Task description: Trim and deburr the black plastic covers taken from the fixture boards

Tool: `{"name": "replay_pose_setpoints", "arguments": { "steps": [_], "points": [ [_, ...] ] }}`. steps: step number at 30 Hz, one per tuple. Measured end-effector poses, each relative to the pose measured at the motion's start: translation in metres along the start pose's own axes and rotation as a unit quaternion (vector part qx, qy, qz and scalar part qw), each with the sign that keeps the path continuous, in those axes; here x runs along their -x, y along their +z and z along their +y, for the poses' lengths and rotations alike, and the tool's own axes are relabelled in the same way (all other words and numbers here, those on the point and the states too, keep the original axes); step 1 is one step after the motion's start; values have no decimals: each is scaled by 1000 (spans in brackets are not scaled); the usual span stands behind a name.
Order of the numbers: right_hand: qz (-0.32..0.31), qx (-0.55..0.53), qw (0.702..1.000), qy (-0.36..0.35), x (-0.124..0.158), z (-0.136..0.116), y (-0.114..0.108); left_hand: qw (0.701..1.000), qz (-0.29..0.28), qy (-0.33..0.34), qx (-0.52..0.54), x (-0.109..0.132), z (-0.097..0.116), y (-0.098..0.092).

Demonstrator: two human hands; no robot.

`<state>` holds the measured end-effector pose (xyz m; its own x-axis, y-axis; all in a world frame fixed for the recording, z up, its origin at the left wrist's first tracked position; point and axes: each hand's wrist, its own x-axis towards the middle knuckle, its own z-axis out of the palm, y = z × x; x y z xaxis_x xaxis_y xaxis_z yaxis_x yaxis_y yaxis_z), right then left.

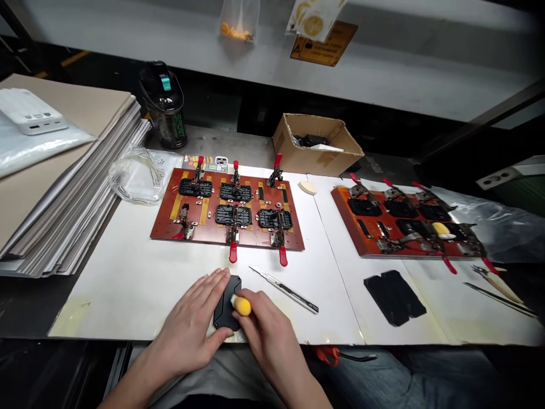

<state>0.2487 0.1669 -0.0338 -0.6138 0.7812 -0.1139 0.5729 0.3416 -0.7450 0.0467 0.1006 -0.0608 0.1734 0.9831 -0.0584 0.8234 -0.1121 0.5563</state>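
A flat black plastic cover (223,309) lies on the white-covered table near its front edge. My left hand (193,318) holds it along its left side, fingers stretched along the edge and the thumb at its lower corner. Between the fingers and thumb of my right hand (268,335) is a small rounded yellow-and-white sponge (242,306), over the cover's right side; its contact with the cover is partly hidden. To the right of the cover lies a utility knife (285,288). Beyond my hands stands a red-brown fixture board (170,213) with black parts under red-handled toggle clamps.
A second clamp fixture (353,238) bears another yellow sponge (441,229). Two black pieces (394,296), pliers (498,284) and tweezers (500,299) lie right. Behind are a cardboard box (323,162) and a bottle (164,108); a cardboard stack (97,193) stands left.
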Motion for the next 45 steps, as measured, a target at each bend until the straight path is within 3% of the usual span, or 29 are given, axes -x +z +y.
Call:
{"name": "replay_pose_setpoints", "arguments": {
  "steps": [3,7,12,17,21,25,29,31,35,41,45],
  "points": [
    [-22,61,998,0,0,3,15,1000,2,-5,6,-1,0,1],
    [-70,80,994,24,6,5,11,1000,1,-2,12,-1,1,0],
    [-16,73,997,20,-4,0,11,1000,0,-1,-4,0,0,1],
    [-142,16,988,50,11,3,-25,1000,5,-20,7,0,1,3],
    [-27,-36,996,82,11,4,-48,1000,14,-17,2,1,-1,5],
    [-26,-69,996,58,-4,-4,-34,1000,11,-19,5,2,-1,4],
    [15,-58,996,70,-11,-4,-24,1000,5,-23,6,0,0,2],
    [16,-54,998,41,-12,-1,-23,1000,6,-22,3,0,0,2],
    [-49,29,998,-28,-19,-6,-18,1000,15,-16,7,0,0,4],
    [-149,189,968,-67,-19,-18,-13,999,15,-32,21,0,0,4],
    [-128,150,978,-67,-20,-13,-9,999,15,-22,17,0,-2,4]
  ]
}}
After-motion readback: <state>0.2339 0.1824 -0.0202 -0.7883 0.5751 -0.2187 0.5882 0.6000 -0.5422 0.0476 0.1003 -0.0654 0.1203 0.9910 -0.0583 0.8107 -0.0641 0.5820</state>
